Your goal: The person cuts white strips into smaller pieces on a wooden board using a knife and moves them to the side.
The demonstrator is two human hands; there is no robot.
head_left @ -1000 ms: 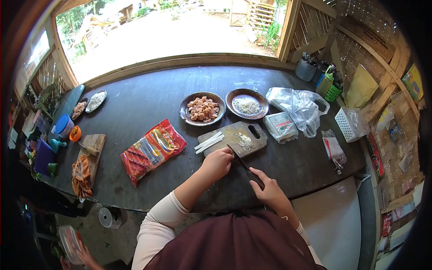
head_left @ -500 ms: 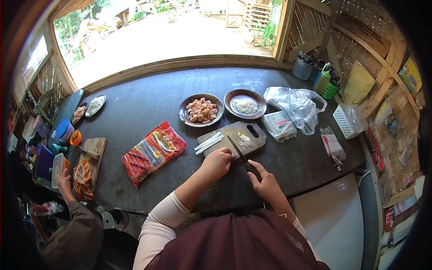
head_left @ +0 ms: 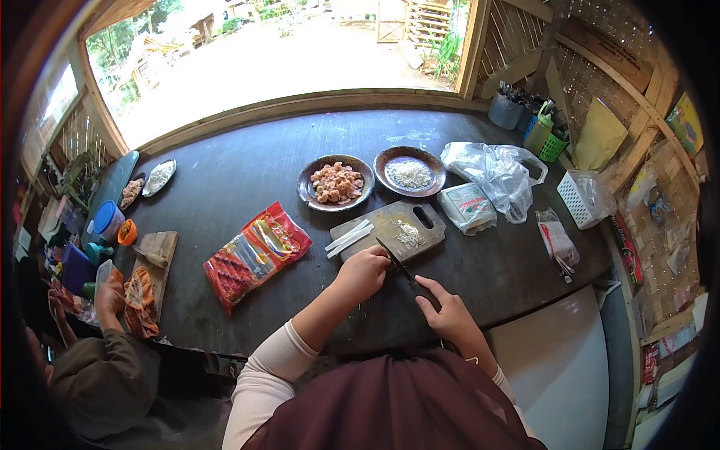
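My right hand (head_left: 447, 307) grips the black handle of a knife (head_left: 397, 260), its blade slanting up and left over the front of the wooden cutting board (head_left: 426, 241). Curled at the board's front edge, my left hand (head_left: 364, 273) is closed beside the blade; what its fingers pinch is hidden. Several long white strips (head_left: 349, 238) lie across the board's left end. A small heap of fine pale shreds (head_left: 407, 235) sits on its right half, near the handle slot.
Behind the board stand a bowl of chunky brown pieces (head_left: 337, 184) and a bowl of pale shreds (head_left: 409, 175). A red packet (head_left: 257, 256) lies left, plastic bags (head_left: 495, 176) right. At far left, a co-worker's hand (head_left: 110, 298) is near an orange cloth (head_left: 139, 301).
The knife and my right hand have shifted slightly; my left hand stays nearly still. The co-worker has leaned left, and the clear container by their hand has moved and tilted.
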